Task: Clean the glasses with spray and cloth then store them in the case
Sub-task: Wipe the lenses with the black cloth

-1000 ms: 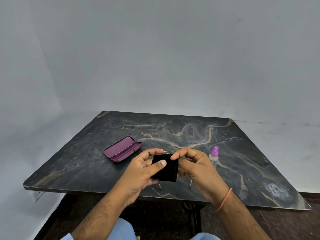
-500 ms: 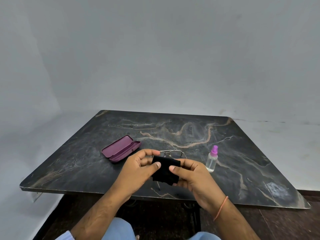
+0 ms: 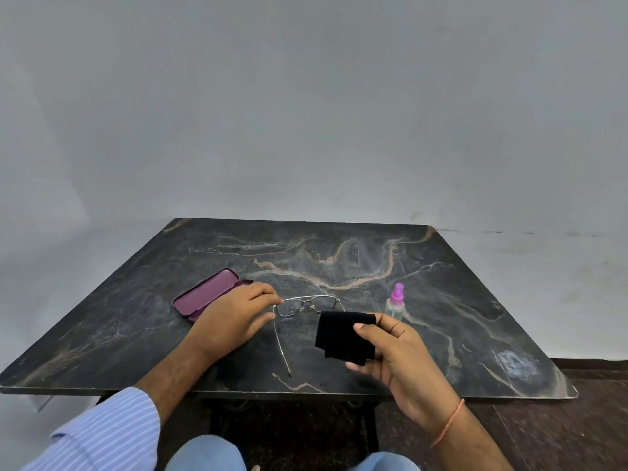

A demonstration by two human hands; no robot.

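The thin metal-framed glasses rest on the dark marble table, arms unfolded toward me. My left hand pinches the frame's left corner between thumb and fingers. My right hand holds a black cloth just right of the glasses, above the table; the cloth hides the right arm of the frame. The purple case lies open behind my left hand, partly covered by it. A small clear spray bottle with a pink top stands upright beyond my right hand.
The table's front edge runs just before my forearms. Grey walls close the scene at the back and left. Dark floor shows at the right, below the table.
My hands have parted. The glasses went from being wiped between both hands to resting on the table, the left hand still on the frame. The right hand drew the cloth away to the right.
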